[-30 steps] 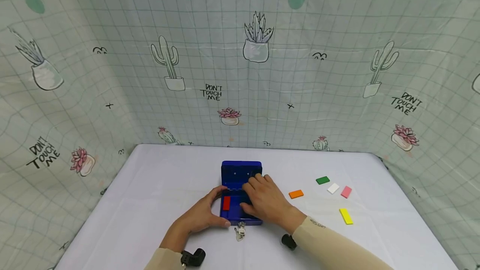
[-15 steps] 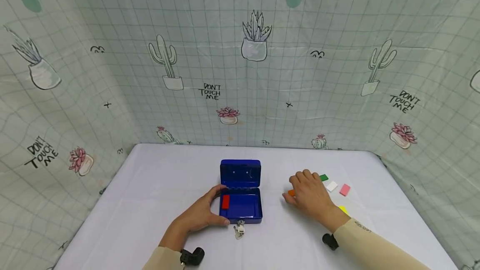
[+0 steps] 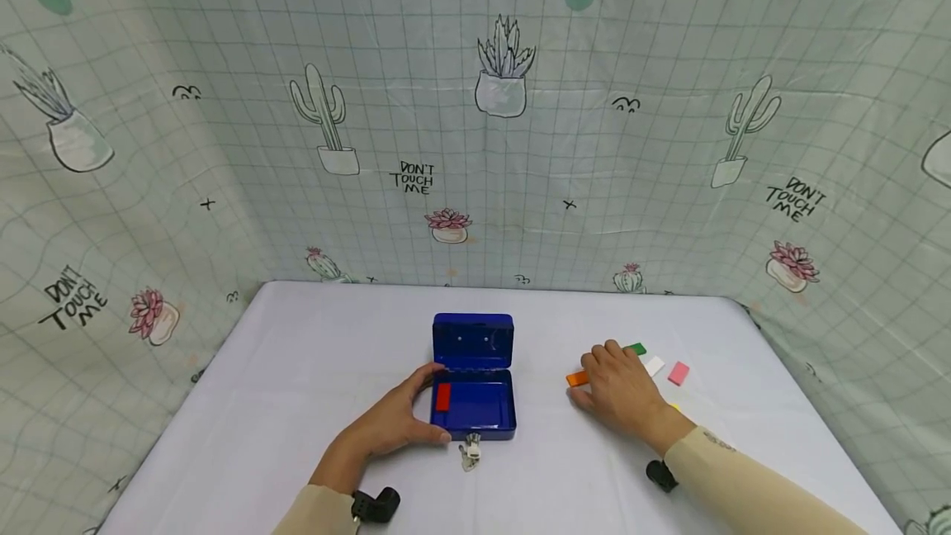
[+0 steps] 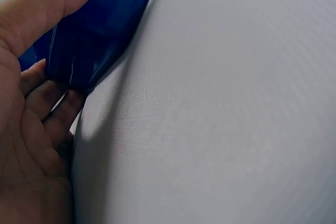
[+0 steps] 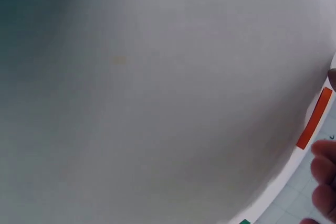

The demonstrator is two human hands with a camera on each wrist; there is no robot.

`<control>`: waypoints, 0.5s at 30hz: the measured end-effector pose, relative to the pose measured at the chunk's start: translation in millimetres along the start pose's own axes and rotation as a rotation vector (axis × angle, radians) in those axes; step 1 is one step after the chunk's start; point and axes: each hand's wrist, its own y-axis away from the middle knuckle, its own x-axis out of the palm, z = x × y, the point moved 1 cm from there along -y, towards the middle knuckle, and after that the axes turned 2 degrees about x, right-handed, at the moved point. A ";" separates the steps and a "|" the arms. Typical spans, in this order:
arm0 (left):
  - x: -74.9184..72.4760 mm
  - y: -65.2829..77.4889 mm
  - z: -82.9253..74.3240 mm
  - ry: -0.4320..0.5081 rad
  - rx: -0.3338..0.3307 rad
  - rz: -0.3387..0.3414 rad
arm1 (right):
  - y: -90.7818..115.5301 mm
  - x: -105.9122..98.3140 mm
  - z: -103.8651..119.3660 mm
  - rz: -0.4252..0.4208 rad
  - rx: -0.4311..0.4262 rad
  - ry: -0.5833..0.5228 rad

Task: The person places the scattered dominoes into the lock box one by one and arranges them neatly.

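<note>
My left hand (image 3: 391, 422) grips the blue box (image 3: 479, 407);
my right hand (image 3: 622, 389) is spread at the orange block (image 3: 576, 379).

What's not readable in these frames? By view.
Head: yellow block, mostly behind the right arm.
Head: orange block, right end behind the right hand.
Head: keys, too small to count.
Left wrist: blue box, cut by top edge.
Right wrist: green block, cut by bottom edge.
</note>
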 end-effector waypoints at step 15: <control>2.4 -0.8 0.1 -0.014 0.000 -0.015 | 0.6 -5.3 -3.3 -0.001 -0.145 -0.137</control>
